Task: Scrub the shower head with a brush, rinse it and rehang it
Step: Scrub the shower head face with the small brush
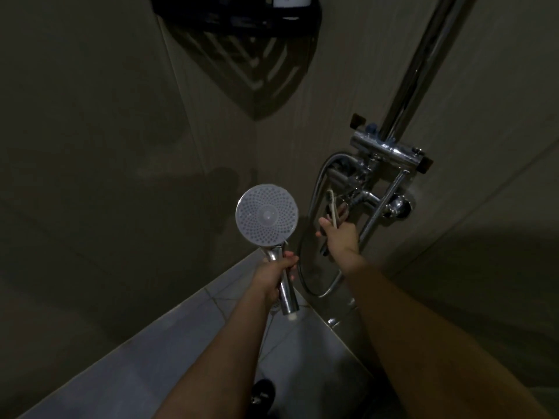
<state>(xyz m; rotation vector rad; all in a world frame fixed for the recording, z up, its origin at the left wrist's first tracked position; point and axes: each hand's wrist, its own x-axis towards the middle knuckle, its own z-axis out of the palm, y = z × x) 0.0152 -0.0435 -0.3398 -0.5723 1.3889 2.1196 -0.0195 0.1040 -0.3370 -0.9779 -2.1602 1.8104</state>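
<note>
Dim shower corner, head view only. My left hand point(276, 275) is wrapped around the chrome handle of the shower head point(267, 213), low centre of the frame, with the round spray face turned up toward the camera and held clear of the wall. My right hand point(340, 231) is out at centre right, fingers curled on a slim, pale brush point(332, 207) that looks like a toothbrush; its head points up, just in front of the chrome mixer valve point(390, 151). I cannot tell whether the fingers also touch a lever behind it, as that patch is dark and cluttered. The hose point(314, 189) loops from the valve down toward the floor. The riser pipe point(423, 62) runs up the right side; I cannot make out the hanger bracket. A dark corner shelf point(242, 40) sits at the upper centre. No water is visibly running. My read: either the scrub is not yet begun or the water is about to be turned on for rinsing; brush and face are well apart. If scrubbing, the next move calls for bringing the bristles across to the nozzle face while the left hand keeps it steady and tilted up.
</note>
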